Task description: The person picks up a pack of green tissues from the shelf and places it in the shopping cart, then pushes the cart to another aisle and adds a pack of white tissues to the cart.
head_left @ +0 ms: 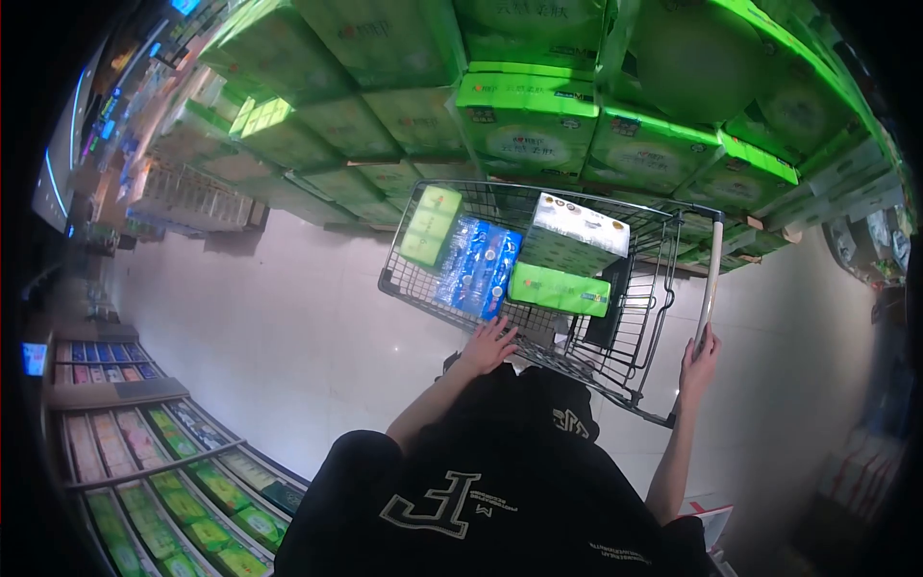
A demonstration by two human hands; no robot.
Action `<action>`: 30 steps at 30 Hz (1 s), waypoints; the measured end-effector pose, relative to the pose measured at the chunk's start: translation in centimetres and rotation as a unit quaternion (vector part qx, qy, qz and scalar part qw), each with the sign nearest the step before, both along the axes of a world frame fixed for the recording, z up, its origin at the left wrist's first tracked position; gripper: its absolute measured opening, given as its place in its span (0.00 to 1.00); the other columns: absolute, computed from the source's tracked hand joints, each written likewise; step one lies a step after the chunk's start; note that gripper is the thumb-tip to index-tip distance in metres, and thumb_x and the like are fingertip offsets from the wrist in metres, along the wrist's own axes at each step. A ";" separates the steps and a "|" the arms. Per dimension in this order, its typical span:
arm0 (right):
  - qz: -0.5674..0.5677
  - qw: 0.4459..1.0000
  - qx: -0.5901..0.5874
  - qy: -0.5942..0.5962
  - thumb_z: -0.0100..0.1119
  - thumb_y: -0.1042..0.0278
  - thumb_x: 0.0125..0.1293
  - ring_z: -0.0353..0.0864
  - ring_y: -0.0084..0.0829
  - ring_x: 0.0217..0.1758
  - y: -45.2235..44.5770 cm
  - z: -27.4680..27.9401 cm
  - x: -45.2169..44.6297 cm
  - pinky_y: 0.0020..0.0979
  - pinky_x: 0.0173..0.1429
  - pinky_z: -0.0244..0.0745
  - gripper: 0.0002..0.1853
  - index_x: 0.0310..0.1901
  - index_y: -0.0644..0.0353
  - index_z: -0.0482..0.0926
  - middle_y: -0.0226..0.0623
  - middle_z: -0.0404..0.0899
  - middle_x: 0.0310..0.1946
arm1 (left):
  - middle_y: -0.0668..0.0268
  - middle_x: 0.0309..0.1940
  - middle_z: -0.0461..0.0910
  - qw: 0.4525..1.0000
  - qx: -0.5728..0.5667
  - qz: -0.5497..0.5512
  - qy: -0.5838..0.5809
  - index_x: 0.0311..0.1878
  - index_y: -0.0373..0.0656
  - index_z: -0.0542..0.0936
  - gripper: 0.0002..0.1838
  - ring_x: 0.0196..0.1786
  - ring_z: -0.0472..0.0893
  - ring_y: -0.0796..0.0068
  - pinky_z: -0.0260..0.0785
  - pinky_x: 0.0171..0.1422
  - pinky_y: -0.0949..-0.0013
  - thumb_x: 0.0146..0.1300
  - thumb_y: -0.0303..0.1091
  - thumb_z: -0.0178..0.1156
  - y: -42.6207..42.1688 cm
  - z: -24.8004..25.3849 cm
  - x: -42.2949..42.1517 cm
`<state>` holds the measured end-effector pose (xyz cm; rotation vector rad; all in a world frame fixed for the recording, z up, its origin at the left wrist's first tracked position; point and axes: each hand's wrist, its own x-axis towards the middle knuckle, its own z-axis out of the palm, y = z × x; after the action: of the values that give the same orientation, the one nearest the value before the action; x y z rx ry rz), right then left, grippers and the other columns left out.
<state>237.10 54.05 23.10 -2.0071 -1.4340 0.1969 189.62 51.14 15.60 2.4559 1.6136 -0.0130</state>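
A metal shopping cart (420, 310) stands in front of me, its handle (714, 260) on the right. My right hand (701, 362) is wrapped round the lower end of that handle. Fingers spread, my left hand (488, 346) lies at the cart's near side rim, beside a blue plastic-wrapped pack (478, 266). Left of this pack is a light green pack (432, 226). A bright green tissue pack (560, 289) lies on the right, in front of a larger white-topped pack (580, 226).
Green tissue cases (529, 135) are stacked high beyond the cart. At the lower left, a shelf unit (173, 471) holds rows of green, pink and blue packs. Pale shiny floor (288, 337) runs between the stack and the shelves.
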 end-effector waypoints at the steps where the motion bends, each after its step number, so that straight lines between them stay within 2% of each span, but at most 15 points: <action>1: -0.002 1.000 0.004 -0.001 0.56 0.65 0.69 0.78 0.43 0.53 -0.1 -0.3 0.0 0.40 0.54 0.75 0.27 0.69 0.47 0.66 0.39 0.71 0.56 | 0.53 0.75 0.56 0.999 -0.010 0.041 0.012 0.72 0.51 0.64 0.31 0.76 0.56 0.49 0.52 0.74 0.45 0.73 0.57 0.41 0.4 -0.2 -1.2; 3: 0.011 0.994 0.077 -0.076 0.58 0.66 0.68 0.81 0.41 0.46 0.2 -0.9 -0.1 0.38 0.46 0.78 0.27 0.68 0.46 0.67 0.37 0.72 0.54 | 0.52 0.74 0.56 0.997 -0.005 0.079 0.019 0.72 0.50 0.65 0.31 0.75 0.56 0.47 0.52 0.74 0.44 0.73 0.58 0.42 1.1 -0.2 -3.8; 7: 0.003 0.995 0.073 -0.069 0.58 0.66 0.67 0.81 0.41 0.45 0.3 -0.9 -0.1 0.38 0.45 0.78 0.26 0.68 0.46 0.68 0.37 0.73 0.53 | 0.45 0.74 0.51 0.978 0.019 0.206 -0.005 0.73 0.42 0.61 0.37 0.76 0.52 0.43 0.49 0.76 0.45 0.69 0.59 0.48 1.7 -0.4 -10.7; 11: -0.012 0.997 0.048 -0.052 0.57 0.69 0.68 0.77 0.45 0.53 0.7 -1.3 -1.5 0.41 0.55 0.74 0.25 0.67 0.52 0.69 0.42 0.72 0.56 | 0.37 0.74 0.45 0.940 0.058 0.332 -0.045 0.74 0.33 0.51 0.51 0.78 0.45 0.41 0.44 0.78 0.46 0.60 0.57 0.62 3.7 -1.0 -17.4; 13: -0.037 0.997 0.040 -0.056 0.56 0.71 0.67 0.75 0.47 0.58 1.3 -0.4 -2.4 0.43 0.60 0.71 0.25 0.66 0.54 0.69 0.45 0.70 0.59 | 0.35 0.74 0.43 0.925 0.061 0.372 -0.049 0.74 0.30 0.48 0.57 0.77 0.45 0.40 0.46 0.77 0.46 0.52 0.49 0.70 5.1 2.8 -17.5; 14: -0.085 0.987 0.055 -0.128 0.56 0.73 0.66 0.70 0.49 0.62 1.2 0.8 -4.8 0.45 0.65 0.67 0.25 0.65 0.55 0.69 0.49 0.68 0.62 | 0.36 0.74 0.42 0.917 0.052 0.392 -0.062 0.74 0.30 0.47 0.57 0.77 0.45 0.41 0.47 0.77 0.46 0.51 0.47 0.72 5.9 4.6 -17.5; 15: -0.134 0.969 0.069 -0.198 0.57 0.75 0.65 0.66 0.51 0.67 1.1 2.0 -7.5 0.47 0.69 0.62 0.25 0.65 0.56 0.69 0.52 0.65 0.64 | 0.36 0.74 0.42 0.919 0.092 0.376 -0.073 0.75 0.32 0.46 0.58 0.76 0.48 0.41 0.49 0.75 0.43 0.50 0.44 0.73 7.1 4.8 -18.4; 17: -0.058 0.985 0.126 -0.099 0.58 0.76 0.63 0.61 0.53 0.70 1.5 3.7 -12.4 0.49 0.73 0.57 0.25 0.63 0.56 0.70 0.53 0.61 0.67 | 0.37 0.73 0.45 0.917 0.159 0.356 -0.089 0.75 0.35 0.45 0.60 0.75 0.52 0.42 0.51 0.73 0.43 0.47 0.45 0.75 9.4 6.2 -19.4; 19: 0.076 0.993 0.091 -0.021 0.59 0.74 0.62 0.61 0.53 0.71 1.4 3.2 -17.0 0.49 0.74 0.55 0.23 0.60 0.57 0.72 0.51 0.63 0.66 | 0.37 0.72 0.47 0.915 0.166 0.359 -0.079 0.75 0.35 0.45 0.61 0.75 0.53 0.42 0.52 0.73 0.44 0.46 0.45 0.75 11.9 8.4 -19.5; 21: 0.169 0.983 0.006 -0.075 0.61 0.66 0.63 0.61 0.52 0.71 1.1 0.8 -20.6 0.50 0.74 0.54 0.20 0.56 0.56 0.75 0.46 0.66 0.65 | 0.38 0.71 0.49 0.906 0.107 0.403 -0.076 0.76 0.37 0.42 0.66 0.74 0.54 0.45 0.55 0.72 0.47 0.43 0.48 0.77 14.6 8.9 -20.3; 22: 0.193 0.979 -0.040 -0.040 0.61 0.60 0.64 0.59 0.52 0.71 0.9 -1.5 -21.7 0.52 0.74 0.53 0.21 0.57 0.55 0.75 0.46 0.65 0.65 | 0.38 0.71 0.49 0.908 0.110 0.396 -0.080 0.76 0.37 0.42 0.66 0.74 0.54 0.45 0.55 0.72 0.47 0.43 0.48 0.77 15.8 9.4 -20.6; 24: 0.160 0.979 -0.114 -0.052 0.61 0.53 0.64 0.61 0.53 0.70 -0.4 -6.9 -23.2 0.51 0.71 0.57 0.23 0.56 0.57 0.76 0.50 0.66 0.64 | 0.39 0.71 0.49 0.870 -0.116 0.452 -0.157 0.76 0.39 0.37 0.71 0.74 0.55 0.45 0.59 0.70 0.44 0.39 0.52 0.79 17.6 10.6 -21.2; 25: 0.132 0.978 -0.151 -0.055 0.57 0.49 0.66 0.66 0.51 0.66 -1.4 -9.8 -23.8 0.51 0.70 0.58 0.23 0.56 0.57 0.77 0.48 0.70 0.61 | 0.41 0.73 0.47 0.884 -0.074 0.437 -0.150 0.77 0.43 0.36 0.74 0.74 0.54 0.44 0.62 0.67 0.39 0.37 0.56 0.79 19.0 6.4 -22.8; 28: 0.126 0.964 -0.234 -0.031 0.53 0.47 0.68 0.74 0.46 0.60 -2.1 -10.6 -24.8 0.51 0.66 0.62 0.23 0.54 0.56 0.79 0.44 0.76 0.56 | 0.43 0.74 0.43 0.910 -0.020 0.412 -0.035 0.78 0.48 0.35 0.74 0.74 0.53 0.44 0.63 0.65 0.37 0.37 0.56 0.79 19.3 7.7 -19.7; 30: 0.116 0.974 -0.183 -0.061 0.50 0.47 0.69 0.79 0.45 0.52 -2.5 -9.2 -25.8 0.48 0.58 0.70 0.21 0.48 0.55 0.81 0.41 0.81 0.44 | 0.44 0.75 0.41 0.905 -0.041 0.422 -0.039 0.78 0.53 0.35 0.73 0.74 0.52 0.43 0.65 0.64 0.37 0.37 0.52 0.80 18.9 8.2 -18.8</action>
<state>211.34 51.57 13.91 -2.1652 -1.8205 0.4763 170.80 70.02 23.75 1.4877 2.4181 0.1394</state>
